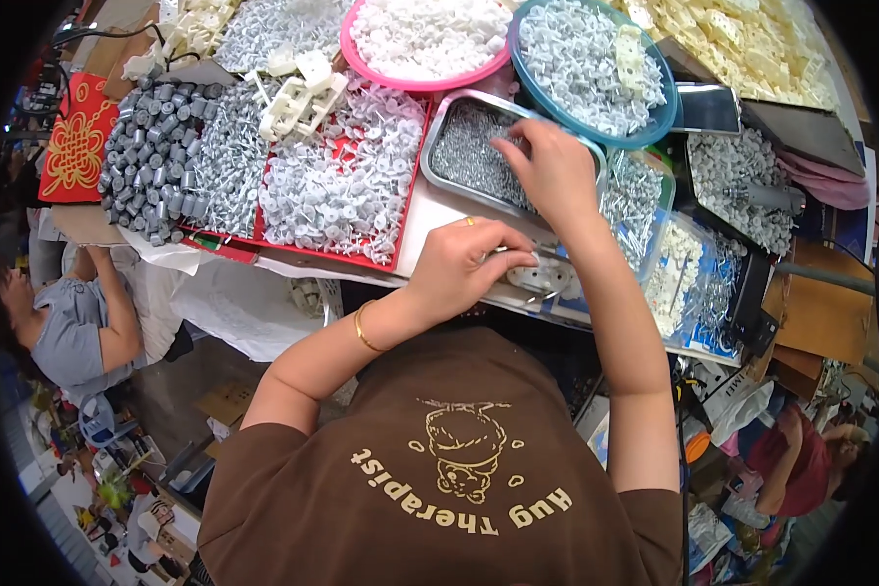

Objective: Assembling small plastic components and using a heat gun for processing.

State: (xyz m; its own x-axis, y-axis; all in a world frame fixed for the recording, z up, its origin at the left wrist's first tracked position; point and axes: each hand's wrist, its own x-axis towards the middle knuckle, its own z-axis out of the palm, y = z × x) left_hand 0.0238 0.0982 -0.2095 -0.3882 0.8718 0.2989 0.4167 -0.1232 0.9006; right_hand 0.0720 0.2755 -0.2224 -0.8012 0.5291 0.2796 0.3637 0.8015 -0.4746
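At left lies 1 gold-patterned red packet (72,146), at right 1 dark-screened device (707,107), perhaps a phone.

Holds bare right hand (554,176) over a rectangular silver metal tray (433,142) of tiny grey metal pieces (469,146). Curls bare left hand (466,268), with thumb and forefinger close together, at a small white plastic part (547,274); too covered to tell any grip. Faces a shallow red tray (347,259) of white flat-headed nails (327,203), a round pink-rimmed basin (425,84) and a round teal basin (610,139).
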